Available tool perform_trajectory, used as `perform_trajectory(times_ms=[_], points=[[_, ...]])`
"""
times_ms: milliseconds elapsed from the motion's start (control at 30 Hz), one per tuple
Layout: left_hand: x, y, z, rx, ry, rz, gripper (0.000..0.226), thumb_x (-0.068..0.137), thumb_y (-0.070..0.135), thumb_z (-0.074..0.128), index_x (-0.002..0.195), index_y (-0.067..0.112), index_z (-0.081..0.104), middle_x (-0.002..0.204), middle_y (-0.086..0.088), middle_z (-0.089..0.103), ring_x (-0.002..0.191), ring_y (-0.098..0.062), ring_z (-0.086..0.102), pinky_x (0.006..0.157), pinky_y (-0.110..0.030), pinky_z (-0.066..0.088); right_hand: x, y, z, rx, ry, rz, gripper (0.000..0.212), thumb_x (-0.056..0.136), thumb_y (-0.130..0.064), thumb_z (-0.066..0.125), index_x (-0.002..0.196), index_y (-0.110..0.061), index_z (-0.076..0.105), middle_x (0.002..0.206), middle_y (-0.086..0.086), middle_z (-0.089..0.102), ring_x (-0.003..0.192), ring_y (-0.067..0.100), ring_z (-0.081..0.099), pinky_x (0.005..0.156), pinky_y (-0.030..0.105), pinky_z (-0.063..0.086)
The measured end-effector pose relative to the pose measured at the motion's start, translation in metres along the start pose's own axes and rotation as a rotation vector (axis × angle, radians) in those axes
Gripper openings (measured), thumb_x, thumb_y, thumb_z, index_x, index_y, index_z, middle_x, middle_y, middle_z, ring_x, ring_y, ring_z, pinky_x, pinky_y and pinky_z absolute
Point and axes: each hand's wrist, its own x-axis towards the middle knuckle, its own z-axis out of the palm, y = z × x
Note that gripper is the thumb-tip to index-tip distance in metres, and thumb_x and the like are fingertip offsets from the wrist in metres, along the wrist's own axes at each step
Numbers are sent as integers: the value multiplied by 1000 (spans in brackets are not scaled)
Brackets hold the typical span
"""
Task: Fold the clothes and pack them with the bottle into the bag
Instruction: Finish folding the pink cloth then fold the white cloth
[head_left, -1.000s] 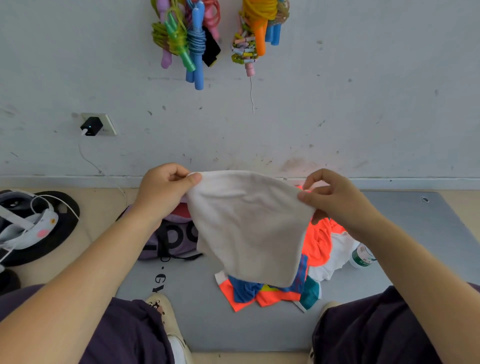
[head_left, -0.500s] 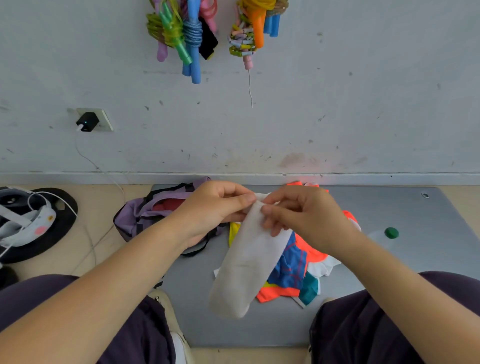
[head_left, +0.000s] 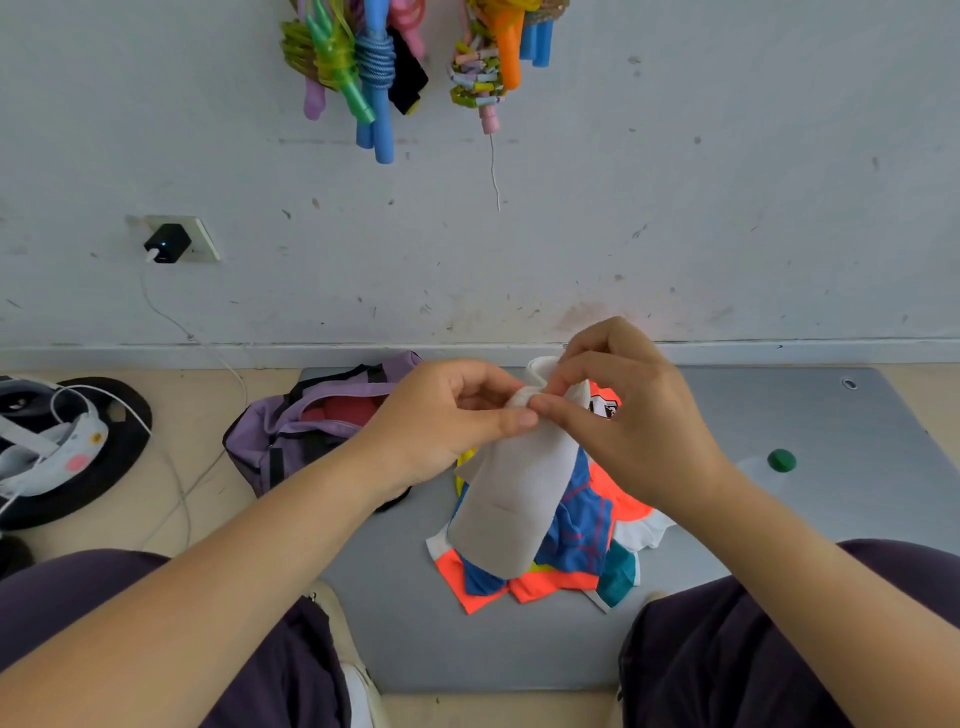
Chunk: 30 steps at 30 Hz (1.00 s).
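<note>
Fingers (head_left: 511, 415) of both hands pinch the top of a folded white cloth (head_left: 511, 499), hanging above colourful clothes (head_left: 582, 525) on the grey mat (head_left: 831, 499); the purple bag (head_left: 311, 421) lies open at left.

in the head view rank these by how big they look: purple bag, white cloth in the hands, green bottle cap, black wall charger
1. purple bag and white cloth: look alike, and the cloth is held nearer the camera, so unsure
2. black wall charger
3. green bottle cap
</note>
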Motion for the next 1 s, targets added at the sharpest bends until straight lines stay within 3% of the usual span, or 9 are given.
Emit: perform_trajectory(times_ms=[167,300,367,500,567,667,767,867,1000], points=[[-1,1,-2,13,31,67,12,71,31,77,83,31,77,94,6,77,94,-8,71,84,-19,54,2,1,-3,56,-51,17,17,79,-37,74,80,-20,71,99,-5,57,95,1,54,82,6,36],[-3,4,-15,47,7,80,9,72,28,75,81,30,76,88,5,74,87,-12,66,85,-30,53,10,21,-19,-61,-357,142,34,72,-55,71,99,-33,70,117,-8,47,114,3,43,94,7,28],[-4,7,-24,42,-8,93,9,78,23,74,80,31,75,83,10,71,80,-5,63,76,-20,50,12,34,-25,-182,-471,225,35,78,-50,71,109,-36,65,119,-6,46,117,10,41,97,19,30],[2,-2,-42,481,164,136,19,90,17,70,82,33,68,75,21,67,68,6,57,66,-8,40,18,43,-30,-143,-402,220,4,87,-32,67,89,-28,67,97,-8,61,91,9,56,80,21,37],[4,-7,-45,659,223,127,14,91,22,68,83,34,65,79,18,68,74,4,60,70,-10,40,16,40,-29,-133,-368,189,6,86,-29,69,82,-25,68,80,-15,63,79,0,57,71,17,37],[6,-13,-44,800,247,94,6,91,29,67,88,25,69,84,11,70,82,-6,63,75,-22,49,13,30,-26,-157,-223,40,7,86,-22,71,83,-16,70,78,-7,65,75,8,58,71,21,41],[7,-16,-44,823,254,107,5,89,29,69,88,26,72,82,13,71,80,-2,63,73,-21,49,13,25,-25,-179,-134,-86,7,87,-16,71,85,-10,68,80,-1,65,78,13,56,72,16,41],[8,-16,-45,723,288,151,5,88,23,71,90,26,74,82,16,72,81,5,63,68,-6,42,14,27,-26,-177,-155,-30,10,85,-19,72,82,-12,66,74,-7,63,74,16,60,70,11,39],[11,-17,-45,684,276,129,6,90,24,69,90,29,72,81,17,71,79,4,63,67,-4,41,14,26,-26,-144,-111,16,11,82,-20,76,78,-15,67,70,-10,61,71,15,60,69,10,41]])
